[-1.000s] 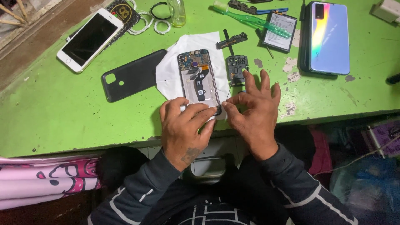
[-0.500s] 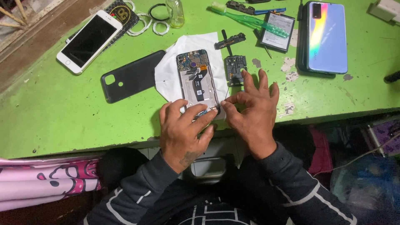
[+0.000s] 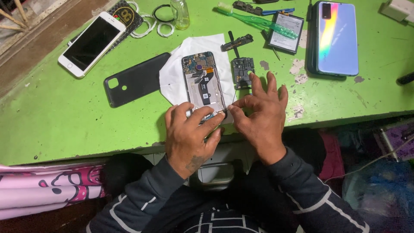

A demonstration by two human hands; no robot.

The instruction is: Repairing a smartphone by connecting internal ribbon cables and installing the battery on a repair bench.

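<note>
Left hand (image 3: 189,133): at the worktop's front edge, fingers curled over the bottom end of the opened phone (image 3: 202,82), thumb and forefinger pressing its lower right corner; grasping the phone.
Right hand (image 3: 261,114): just right of the left, thumb and forefinger pinched at the same lower corner, other fingers spread and raised; whatever sits in the pinch too small to tell.
Opened phone: back off, boards and flex showing, lying lengthwise on a white cloth (image 3: 183,64) near the middle of the front edge, lower end under the hands.
Back cover (image 3: 136,80): black, flat, just left of the cloth, apart from the phone.
Small board (image 3: 242,71): dark, just right of the phone, beyond the right fingertips.
White phone (image 3: 91,43): screen up, toward the back left corner.
Blue phone (image 3: 337,36): iridescent back up, toward the back right.
Battery (image 3: 285,39): dark, flat, left of the blue phone.
Toothbrush (image 3: 248,19): green, slanted along the back edge.
Bottle (image 3: 180,14): small, clear, upright at the back edge, rings beside it.
Worktop (image 3: 64,116): green, paint chipped near the right hand.
</note>
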